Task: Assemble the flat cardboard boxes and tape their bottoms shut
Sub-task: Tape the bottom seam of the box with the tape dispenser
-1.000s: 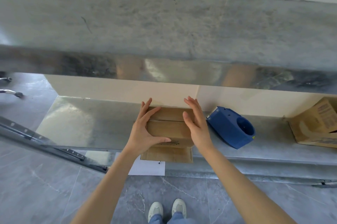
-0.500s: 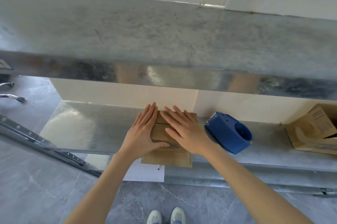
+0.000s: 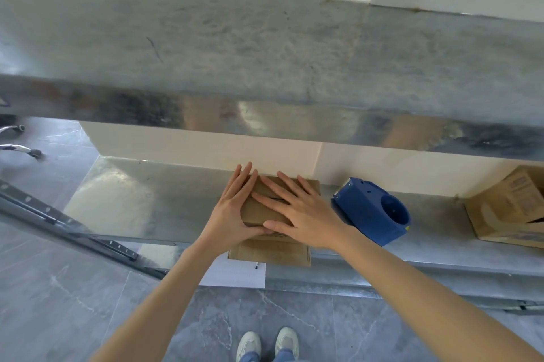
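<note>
I observe the small cardboard box point(image 3: 260, 210) at centre frame, sitting on the lower metal shelf point(image 3: 132, 197) with its back against the pale wall. Its top flaps are folded down. One flap point(image 3: 270, 252) hangs over the shelf's front edge.

Both hands are laid flat on the box. The left hand point(image 3: 232, 214) covers its left side with fingers straight and together, pointing toward the wall, and its thumb runs along the front edge. The right hand point(image 3: 306, 214) presses the top with fingers straight and spread, angled toward upper left. The two thumbs meet at the front of the box. Neither hand curls round anything.

Just right of the box, a blue tape dispenser point(image 3: 374, 214) rests on the same shelf, close to the right wrist. At the right edge of the frame stands a second cardboard box point(image 3: 506, 208), well apart.

An upper metal shelf point(image 3: 265, 52) fills the top half of the frame. Below the hanging flap a white sheet point(image 3: 235, 273) shows. Pale shoes point(image 3: 268, 342) stand on the grey tiled floor point(image 3: 59, 288) at bottom centre. A metal rail point(image 3: 73, 232) crosses the left side.
</note>
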Tool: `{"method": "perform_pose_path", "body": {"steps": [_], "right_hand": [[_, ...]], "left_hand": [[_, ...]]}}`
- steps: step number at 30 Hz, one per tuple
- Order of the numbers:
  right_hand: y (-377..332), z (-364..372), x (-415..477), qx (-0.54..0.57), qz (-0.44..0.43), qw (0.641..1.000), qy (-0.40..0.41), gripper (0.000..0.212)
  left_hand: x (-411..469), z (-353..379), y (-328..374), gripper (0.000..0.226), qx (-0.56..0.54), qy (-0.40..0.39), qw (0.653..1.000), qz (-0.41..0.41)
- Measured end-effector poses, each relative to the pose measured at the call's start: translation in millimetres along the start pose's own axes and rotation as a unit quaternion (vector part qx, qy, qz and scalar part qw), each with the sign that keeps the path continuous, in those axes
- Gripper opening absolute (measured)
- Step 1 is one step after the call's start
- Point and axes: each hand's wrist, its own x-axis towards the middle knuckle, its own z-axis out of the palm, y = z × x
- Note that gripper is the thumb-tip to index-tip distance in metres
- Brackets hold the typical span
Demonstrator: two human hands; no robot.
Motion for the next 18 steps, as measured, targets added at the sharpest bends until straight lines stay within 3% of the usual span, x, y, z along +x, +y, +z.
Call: {"method": "perform_pose_path", "body": {"steps": [6,10,15,18], "right_hand": [[-3.1,4.8,-1.0,0.004,0.039,0.999,0.028,0.079],[-5.6,4.0,1.2,0.015,0.05,0.998,0.035,0.075],[-3.5,9.6,-3.0,0.177,0.198,0.954,0.14,0.055],[-0.7,13.9,-1.8,0.248,0.205,0.933,0.164,0.052]], "left_hand": [[-2.1,-3.0,4.2,0.114,0.041,-0.008,0.999,0.003],[-1.6,-7.1,11.6,0.118,0.096,-0.012,0.995,-0.025],[-4.8,-9.0,17.8,0.126,0.088,-0.028,0.995,-0.046],[-4.5,-3.3,15.5,0.128,0.019,-0.004,0.998,-0.058]]}}
